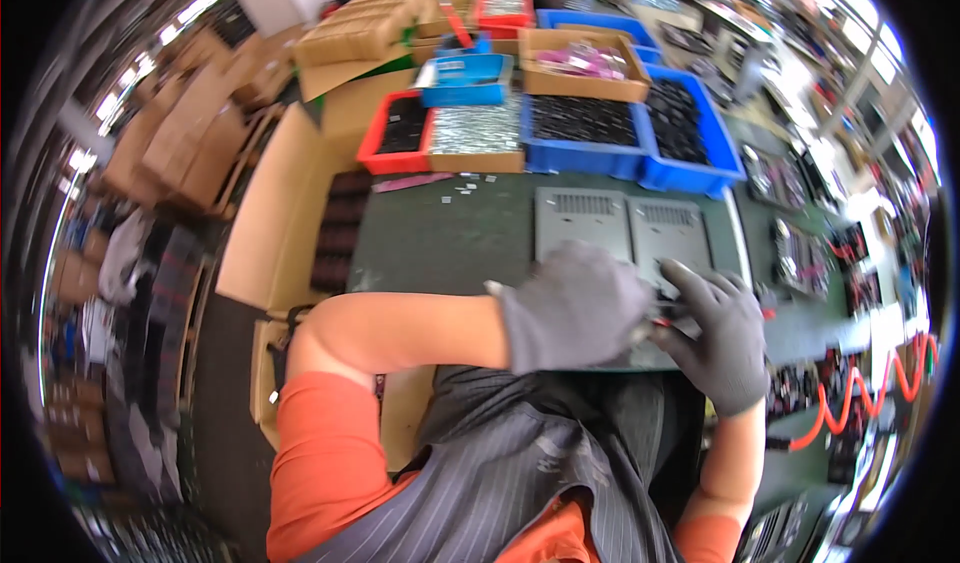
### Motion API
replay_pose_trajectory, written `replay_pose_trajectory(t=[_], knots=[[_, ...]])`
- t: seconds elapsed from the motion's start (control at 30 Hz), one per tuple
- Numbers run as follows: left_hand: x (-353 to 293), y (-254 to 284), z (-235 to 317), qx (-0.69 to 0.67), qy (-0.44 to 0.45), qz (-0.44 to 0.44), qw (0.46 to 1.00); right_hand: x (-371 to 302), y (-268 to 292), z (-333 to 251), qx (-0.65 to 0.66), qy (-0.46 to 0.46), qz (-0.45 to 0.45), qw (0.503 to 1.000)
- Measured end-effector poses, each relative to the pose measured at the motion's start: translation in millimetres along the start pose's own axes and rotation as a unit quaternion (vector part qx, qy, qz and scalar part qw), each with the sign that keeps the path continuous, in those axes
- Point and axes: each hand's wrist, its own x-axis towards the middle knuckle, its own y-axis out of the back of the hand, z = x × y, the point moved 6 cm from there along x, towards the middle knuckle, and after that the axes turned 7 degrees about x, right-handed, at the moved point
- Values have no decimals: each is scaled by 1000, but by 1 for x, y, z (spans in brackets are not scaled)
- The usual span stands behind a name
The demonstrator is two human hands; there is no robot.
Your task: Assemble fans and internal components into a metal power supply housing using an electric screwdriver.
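Both of my hands wear grey gloves and meet over the near end of the right-hand grey slotted metal panel. My left hand reaches across from the left, closed, its fingertips turned away and hidden. My right hand comes in from the right with fingers bent and thumb opposed, closing toward the left fingertips. Between them shows a small dark and reddish bit, too blurred to name. A second slotted metal panel lies alongside, its near end behind my left hand.
Past the panels stand a red bin, blue bins of black parts and a cardboard tray. Left of the dark green table is an open carton. A coiled red hose hangs at the right.
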Motion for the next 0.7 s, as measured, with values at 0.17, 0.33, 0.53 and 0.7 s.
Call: replay_pose_trajectory(t=[0.17, 0.33, 0.53, 0.7], knots=[[4, -10, 8, 88, 69, 11, 994, -3, -7, 6, 1, -39, 67, 997], [-3, -14, 6, 104, 63, 27, 992, -1, -15, 10, 13, -74, 60, 995], [-16, -3, 1, 20, 25, 154, 988, -9, -15, 20, 48, -52, -10, 997], [-109, 33, -83, -54, 109, 289, 949, -14, -19, 39, 155, -111, -63, 980]])
